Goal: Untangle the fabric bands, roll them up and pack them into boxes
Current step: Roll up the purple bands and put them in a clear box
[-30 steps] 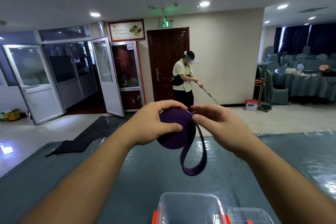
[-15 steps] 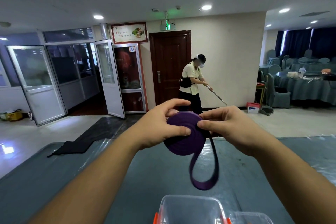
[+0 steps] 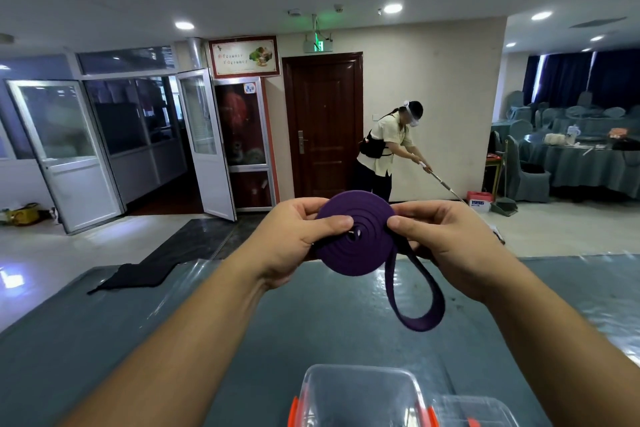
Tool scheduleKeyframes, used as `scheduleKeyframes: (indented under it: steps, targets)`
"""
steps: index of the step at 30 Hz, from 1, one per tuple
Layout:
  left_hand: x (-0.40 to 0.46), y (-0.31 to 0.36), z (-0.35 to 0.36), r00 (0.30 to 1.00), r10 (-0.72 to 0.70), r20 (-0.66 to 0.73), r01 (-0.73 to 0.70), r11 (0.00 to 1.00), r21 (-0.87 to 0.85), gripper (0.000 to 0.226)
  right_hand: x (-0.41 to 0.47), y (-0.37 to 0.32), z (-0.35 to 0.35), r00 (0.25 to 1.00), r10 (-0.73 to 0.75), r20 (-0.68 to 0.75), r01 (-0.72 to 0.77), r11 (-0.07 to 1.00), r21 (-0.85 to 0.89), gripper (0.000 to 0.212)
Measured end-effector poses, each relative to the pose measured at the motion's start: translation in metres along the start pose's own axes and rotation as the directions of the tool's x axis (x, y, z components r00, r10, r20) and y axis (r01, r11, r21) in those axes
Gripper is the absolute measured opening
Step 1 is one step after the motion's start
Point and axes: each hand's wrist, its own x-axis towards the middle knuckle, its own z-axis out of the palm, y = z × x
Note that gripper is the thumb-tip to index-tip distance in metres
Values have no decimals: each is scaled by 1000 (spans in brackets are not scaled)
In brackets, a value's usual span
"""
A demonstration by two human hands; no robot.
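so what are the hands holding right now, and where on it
Both hold the purple band, rolled into a flat coil. The left hand pinches the coil's left side, the right hand its right side; a loose loop hangs below.

The clear box (image 3: pixel 360 399) is cut off by the bottom edge; wall poster (image 3: pixel 243 56) text is illegible.

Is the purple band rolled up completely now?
Not completely. The purple band is mostly coiled between both hands, but a loose loop hangs below it.
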Motion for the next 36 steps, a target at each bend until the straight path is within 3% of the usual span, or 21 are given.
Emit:
scheduleKeyframes:
  steps: [5,9,14,20,26,28,32,36]
  targets:
    - [3,-5,7,996,43,-84,-52,992,-115,44,4,1,6,998,12,-69,-4,992,123,22]
    - [5,-8,11,983,24,-181,-53,986,-157,33,7,6,9,994,42,-99,-29,991,130,21]
    - [2,-2,-2,997,-56,-49,59,996,70,29,7,2,4,995,49,-81,-47,998,36,19]
    - [3,-7,7,993,12,-121,-21,997,-76,33,9,6,14,962,-44,-271,102,973,205,21]
    - [3,-11,16,983,-1,-182,-38,976,-216,34,7,16,21,960,-38,-278,135,931,338,33]
    - [0,-10,15,988,-38,-148,8,981,-195,36,6,15,18,963,-39,-265,130,934,333,32]
    - [-3,-1,6,997,-41,-65,44,998,36,34,2,18,14,962,-45,-269,116,961,251,24]
    - [-3,-6,15,992,7,-127,-19,996,-92,29,3,23,20,943,-40,-330,155,931,329,26]
